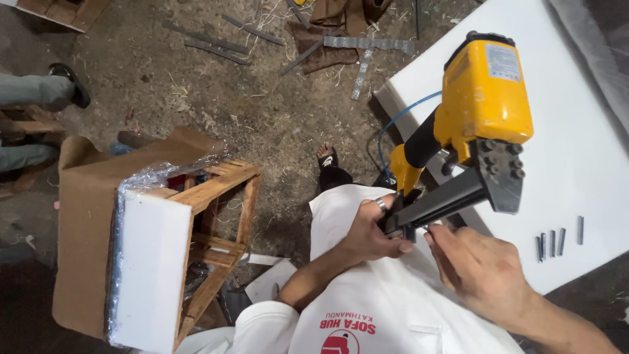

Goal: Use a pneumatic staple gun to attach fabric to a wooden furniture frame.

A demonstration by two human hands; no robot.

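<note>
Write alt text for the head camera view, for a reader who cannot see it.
Seen from above, a person's left hand grips the rear of a yellow pneumatic staple gun while the right hand reaches its magazine. Loose staple strips lie on a white panel at right; a wooden frame padded with white foam stands at left on a littered floor.

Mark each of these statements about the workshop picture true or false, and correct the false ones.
1. Both hands are at the magazine of a yellow pneumatic stapler. True: the left hand grips its rear end and the right hand reaches in beside it.
2. The staple strips lie on the dirt floor. False: they lie on the white board.
3. A blue hose runs to the stapler. True.
4. The wooden frame is bare. False: white foam and cardboard cover parts of it.
</note>
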